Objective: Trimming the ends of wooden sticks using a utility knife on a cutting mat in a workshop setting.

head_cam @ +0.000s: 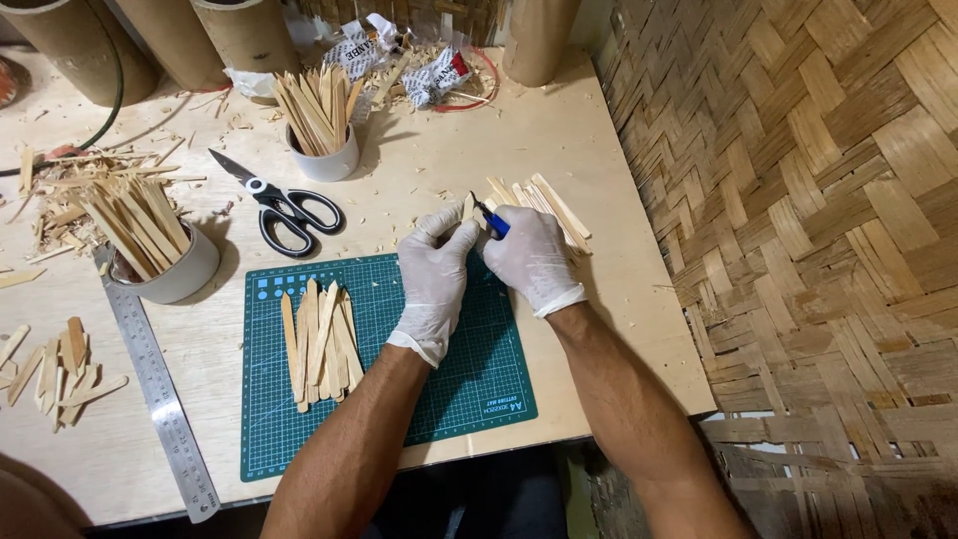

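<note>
Two gloved hands meet near the bench's right edge, just past the top right corner of the green mat (469, 379); the left hand (434, 279) pinches a short stick (467, 208) by its lower end, fingers narrow about it; the right hand (531, 260) is closed on a small knife (489, 220) with a blue handle, its dark blade laid against the stick's tip; I judge the work to be the trimming of sticks one at a time, and this one to be mid-cut. A row of sticks (321, 344) lies on the mat's left half, which looks like finished pieces, though I cannot tell that for certain; another stack (549, 205) lies just behind the right hand toward the bench's right edge, likely the stock yet to do. Two cups stand further off, one (327, 160) near the back edge and one (185, 274) toward the left, both full of upright sticks; so a good deal seems left. Scissors (289, 210) lie between the cups; a steel ruler (155, 389) runs toward the front edge; shavings litter the back left.
</note>
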